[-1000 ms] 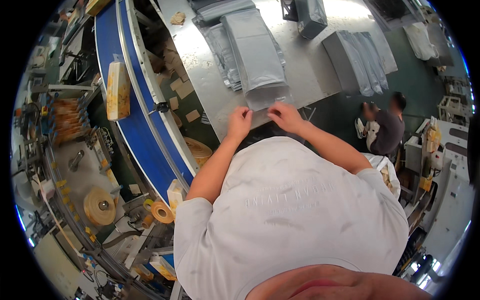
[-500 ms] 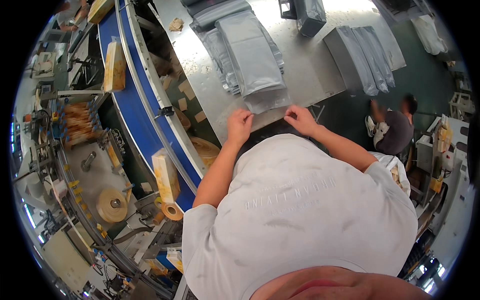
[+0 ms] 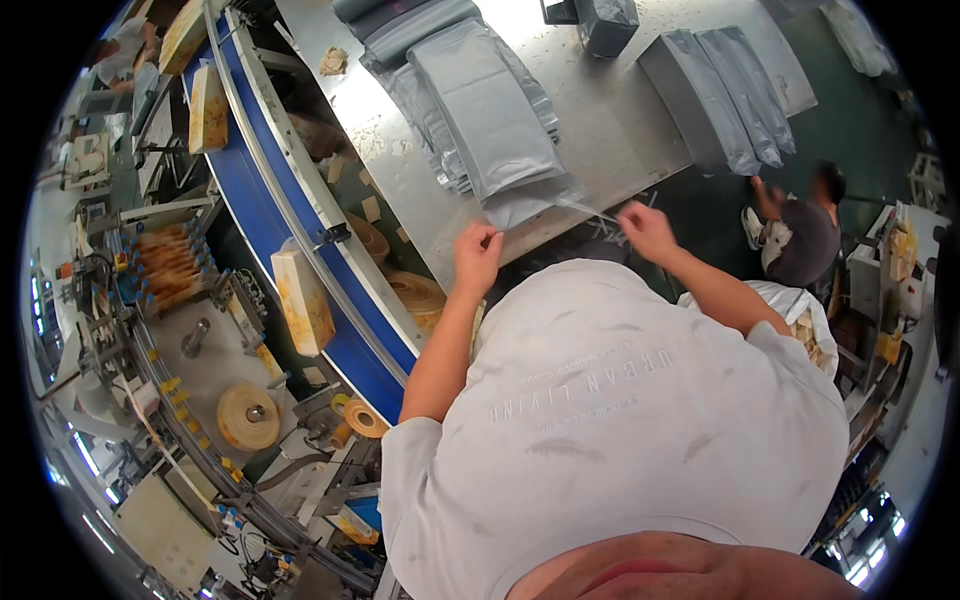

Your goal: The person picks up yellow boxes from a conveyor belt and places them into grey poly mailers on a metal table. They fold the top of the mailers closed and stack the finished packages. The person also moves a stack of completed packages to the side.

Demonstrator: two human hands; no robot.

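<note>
A filled grey plastic bag (image 3: 495,120) lies on top of a pile of flat grey bags (image 3: 428,118) on the metal table, its loose open end toward me. My left hand (image 3: 477,256) is closed in a pinch at the left corner of that loose end. My right hand (image 3: 648,232), also closed, stands off to the right of the bag. Between its fingers is a thin plastic strip (image 3: 590,211), stretched tight from the bag's right corner.
On the metal table (image 3: 600,130), several filled grey bags (image 3: 700,100) stand at the right. To my left, a blue conveyor belt (image 3: 240,190) carries wrapped yellow-white packs (image 3: 302,300). A person (image 3: 805,235) crouches at the right. A white sack (image 3: 800,305) stands beside my right arm.
My right hand has moved right and away from the bag, drawing out the thin strip. My left hand stays at the left corner. The packs on the conveyor have moved away from me.
</note>
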